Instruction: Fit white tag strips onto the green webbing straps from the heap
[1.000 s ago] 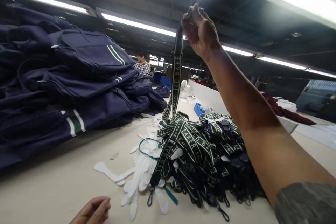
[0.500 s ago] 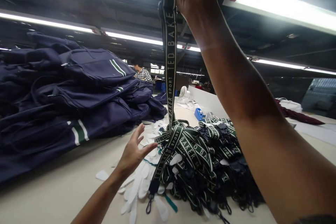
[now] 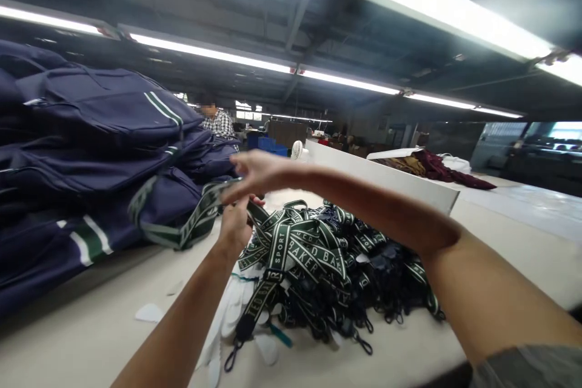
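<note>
Lettered green-and-white straps with dark clips lie in a tangled pile [image 3: 313,254] on the pale table. One strap [image 3: 200,218] runs from the pile through my left hand [image 3: 236,224], whose fingers are closed round it at the pile's upper left. Just above, my right hand [image 3: 254,176] reaches across from the right, blurred by motion; whether its fingers grip the strap cannot be made out. Beyond both hands, the strap's loose length loops in the air before the navy bags [image 3: 109,109].
Navy bags are heaped high on the left. White paper pieces [image 3: 227,315] lie left of and below the strap pile. A low white panel [image 3: 382,176] stands behind it, with maroon cloth [image 3: 441,170] beyond. A person in a checked shirt [image 3: 220,124] is in the background.
My right hand has come down from high up and swung left, bringing the strap over toward the bags. My left hand, open before, has closed round the strap. The view has turned right.
</note>
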### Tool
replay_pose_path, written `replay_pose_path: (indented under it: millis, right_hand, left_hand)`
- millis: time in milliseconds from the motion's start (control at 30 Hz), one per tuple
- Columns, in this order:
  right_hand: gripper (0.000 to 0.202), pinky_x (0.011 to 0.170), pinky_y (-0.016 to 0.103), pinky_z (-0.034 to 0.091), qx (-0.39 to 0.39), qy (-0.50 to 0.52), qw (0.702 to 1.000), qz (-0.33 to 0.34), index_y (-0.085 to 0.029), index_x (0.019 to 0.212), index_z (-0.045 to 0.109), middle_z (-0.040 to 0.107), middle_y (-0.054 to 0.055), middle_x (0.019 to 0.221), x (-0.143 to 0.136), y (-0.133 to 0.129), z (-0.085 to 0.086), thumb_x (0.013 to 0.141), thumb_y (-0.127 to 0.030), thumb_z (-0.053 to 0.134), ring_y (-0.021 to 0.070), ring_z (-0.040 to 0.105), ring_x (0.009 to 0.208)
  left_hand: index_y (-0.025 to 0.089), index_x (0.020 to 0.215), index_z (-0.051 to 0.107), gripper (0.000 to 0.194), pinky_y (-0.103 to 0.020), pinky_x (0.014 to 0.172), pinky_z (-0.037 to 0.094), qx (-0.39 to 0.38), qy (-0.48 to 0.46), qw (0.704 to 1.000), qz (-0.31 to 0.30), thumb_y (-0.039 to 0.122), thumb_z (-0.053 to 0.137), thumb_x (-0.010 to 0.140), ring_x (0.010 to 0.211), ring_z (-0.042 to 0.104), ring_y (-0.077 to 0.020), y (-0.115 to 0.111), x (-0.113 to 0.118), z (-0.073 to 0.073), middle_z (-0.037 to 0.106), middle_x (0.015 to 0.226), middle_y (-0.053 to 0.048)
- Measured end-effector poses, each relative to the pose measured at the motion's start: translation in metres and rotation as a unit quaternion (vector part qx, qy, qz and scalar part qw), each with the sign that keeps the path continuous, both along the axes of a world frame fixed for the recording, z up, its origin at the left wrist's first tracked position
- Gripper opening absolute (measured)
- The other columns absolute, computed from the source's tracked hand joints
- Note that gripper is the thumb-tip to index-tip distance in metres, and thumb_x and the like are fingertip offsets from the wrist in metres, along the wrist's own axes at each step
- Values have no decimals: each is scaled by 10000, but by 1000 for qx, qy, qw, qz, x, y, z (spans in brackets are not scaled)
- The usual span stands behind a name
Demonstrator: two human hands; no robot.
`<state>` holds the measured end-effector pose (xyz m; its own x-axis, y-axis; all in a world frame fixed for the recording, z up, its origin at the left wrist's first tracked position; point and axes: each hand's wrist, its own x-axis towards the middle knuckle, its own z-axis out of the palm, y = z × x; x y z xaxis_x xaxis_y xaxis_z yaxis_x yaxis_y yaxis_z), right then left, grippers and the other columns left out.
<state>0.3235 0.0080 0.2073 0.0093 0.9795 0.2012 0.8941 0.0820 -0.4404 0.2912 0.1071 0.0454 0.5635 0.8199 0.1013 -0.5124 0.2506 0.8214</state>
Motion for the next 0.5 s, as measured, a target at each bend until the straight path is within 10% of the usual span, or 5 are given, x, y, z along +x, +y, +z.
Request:
replay_pose_path:
  millis: [100,233,333,500]
  right_hand:
    - [1290,1105,523,376,-212,-134,968,-6,-28,1531,161,313,300,1522,12,-38,-111,551,-465,877,414,391,1359]
    - [997,1076,684,273,-102,-262,954,-102,-153,1528,246,290,258,1542,30,-50,-200,695,-320,768,469,362,1347]
    - [589,899,520,486,-31,-173,974,-143,-194,1300,568,588,175,1267,60,-43,-191,722,-91,625,337,617,1046]
    - [263,686,274,514,60,51,977,-200,-152,914,708,680,21,783,142,-39,-98,702,-38,601,144,633,697]
  left_hand:
    - [156,709,555,244,-314,716,565,-73,-25,997,11,191,463,932,632,648,-151,11,-10,6,603,638,-25]
    - [128,700,566,294,-335,776,581,-107,-52,993,0,135,411,949,663,661,-148,4,-11,14,615,666,-54]
    - [113,736,616,225,-322,798,581,-78,-72,994,14,150,504,927,713,671,-154,3,-13,20,637,709,-61]
    - [138,650,545,324,-245,751,583,-108,-68,983,135,111,431,951,596,601,-86,41,-37,28,545,620,13]
